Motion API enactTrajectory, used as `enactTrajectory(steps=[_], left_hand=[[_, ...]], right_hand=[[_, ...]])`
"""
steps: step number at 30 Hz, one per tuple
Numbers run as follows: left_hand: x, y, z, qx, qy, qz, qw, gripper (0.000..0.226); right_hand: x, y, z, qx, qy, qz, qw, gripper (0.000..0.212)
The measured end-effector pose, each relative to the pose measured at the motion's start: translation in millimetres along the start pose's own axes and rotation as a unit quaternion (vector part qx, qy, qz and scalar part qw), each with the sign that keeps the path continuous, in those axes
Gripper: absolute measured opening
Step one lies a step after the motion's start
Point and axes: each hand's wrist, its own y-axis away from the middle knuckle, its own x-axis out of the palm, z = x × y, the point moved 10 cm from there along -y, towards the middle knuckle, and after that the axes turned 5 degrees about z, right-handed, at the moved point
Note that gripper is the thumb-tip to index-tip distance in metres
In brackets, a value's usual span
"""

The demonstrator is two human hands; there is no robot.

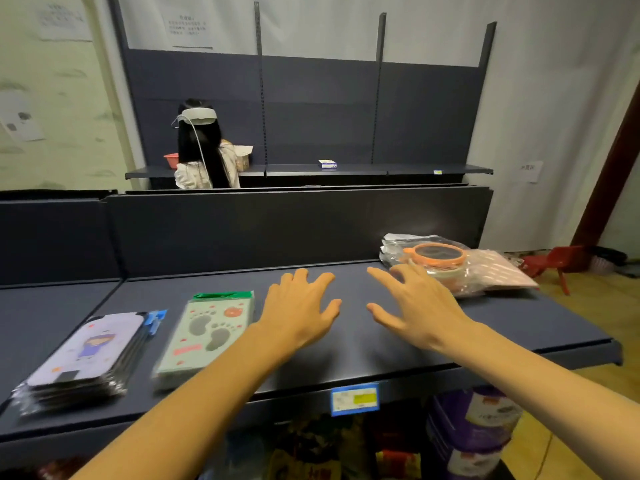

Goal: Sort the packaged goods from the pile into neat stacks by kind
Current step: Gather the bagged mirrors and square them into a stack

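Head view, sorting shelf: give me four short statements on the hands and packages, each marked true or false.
1. Both hands, left hand and right hand, are open and hold nothing. True.
2. The footprint package lies right of the right hand. False: it lies left of both hands.
3. The orange-rimmed item sits in the unsorted pile at the shelf's right. True.
4. The purple stack is in the left hand. False: it rests on the shelf.
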Motion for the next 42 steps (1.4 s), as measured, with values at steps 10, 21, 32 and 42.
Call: enactTrajectory(steps=[10, 21, 32, 42], left_hand=[[44, -54, -79, -0.038, 0.068, 0.005, 0.997, 0.051], [63, -114, -116, -0.091, 0.312, 0.003, 0.946, 0.048], [106, -139, -128, -0.179, 0.574, 0.068, 0.796, 0.051], [105, -136, -148, -0.200, 0.678, 0.056, 0.706, 0.019]], right_hand=[[-6, -11, -129, 0.023, -0.067, -0.027, 0.997, 0.065], [4, -32, -232, 0.152, -0.214, -0.030, 0.964, 0.056], [29, -59, -236, 0.151, -0.296, 0.039, 0.942, 0.062], [34, -60, -235, 0.143, -0.290, 0.022, 0.946, 0.062]])
